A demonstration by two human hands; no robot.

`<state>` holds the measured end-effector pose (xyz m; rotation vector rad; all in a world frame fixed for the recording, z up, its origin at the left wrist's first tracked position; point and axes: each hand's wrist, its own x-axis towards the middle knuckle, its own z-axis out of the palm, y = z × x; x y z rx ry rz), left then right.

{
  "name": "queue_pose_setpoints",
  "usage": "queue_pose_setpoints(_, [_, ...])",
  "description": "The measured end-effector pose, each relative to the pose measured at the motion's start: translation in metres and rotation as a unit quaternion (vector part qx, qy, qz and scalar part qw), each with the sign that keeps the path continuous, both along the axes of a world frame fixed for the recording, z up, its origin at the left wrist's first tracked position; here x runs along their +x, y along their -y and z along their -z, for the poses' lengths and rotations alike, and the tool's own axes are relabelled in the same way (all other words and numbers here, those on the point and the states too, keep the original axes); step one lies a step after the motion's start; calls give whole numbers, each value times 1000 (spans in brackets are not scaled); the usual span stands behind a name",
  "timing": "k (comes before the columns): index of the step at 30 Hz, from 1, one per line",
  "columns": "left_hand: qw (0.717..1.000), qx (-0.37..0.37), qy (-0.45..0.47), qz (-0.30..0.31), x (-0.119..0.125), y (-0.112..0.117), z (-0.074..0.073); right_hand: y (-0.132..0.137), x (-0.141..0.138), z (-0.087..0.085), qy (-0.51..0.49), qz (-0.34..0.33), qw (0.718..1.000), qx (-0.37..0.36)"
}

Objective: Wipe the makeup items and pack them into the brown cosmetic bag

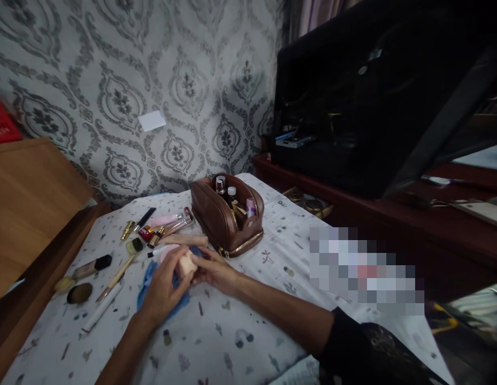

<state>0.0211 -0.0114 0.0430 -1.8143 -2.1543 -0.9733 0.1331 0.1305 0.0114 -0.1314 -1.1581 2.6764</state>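
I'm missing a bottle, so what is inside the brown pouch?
The open brown pouch shows two capped bottles standing at its back and a pink-topped tube near the front. Anything deeper is hidden by its walls.

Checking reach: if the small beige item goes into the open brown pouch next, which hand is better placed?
Probably the right hand: both hands touch the beige item, but the right lies nearer the brown pouch, just below its zip edge. The left hand sits farther off, over the blue cloth.

Dim, soft focus, edges warped, right side dark.
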Motion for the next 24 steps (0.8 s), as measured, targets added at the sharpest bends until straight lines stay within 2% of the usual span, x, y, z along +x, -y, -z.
queue_pose_setpoints(3, [998, -46, -45, -8, 0, 8, 10, -2, 1, 1, 8, 24, 1000, 17])
queue_pose_setpoints(7, [987, -87, -126, -41, -17, 31, 28, -7, -5, 7, 21, 83, 991, 103])
queue_pose_setpoints(10, [979, -93, -169, -62, -22, 42, 37, -10, -9, 12, 26, 115, 978, 171])
queue_pose_setpoints(13, [978, -76, -163, -107, -19, 41, 40, -13, -10, 16, 14, 144, 959, 242])
queue_pose_setpoints(17, [981, -40, -111, -152, -17, 37, 31, -14, -10, 20, 27, 165, 921, 352])
queue_pose_setpoints(21, [985, 60, -41, -159, -10, 29, 7, -12, -5, 20, 41, 159, 872, 462])
queue_pose_setpoints(24, [982, 117, 6, -146, 4, 12, -3, -10, -3, 21, 36, 165, 852, 495])
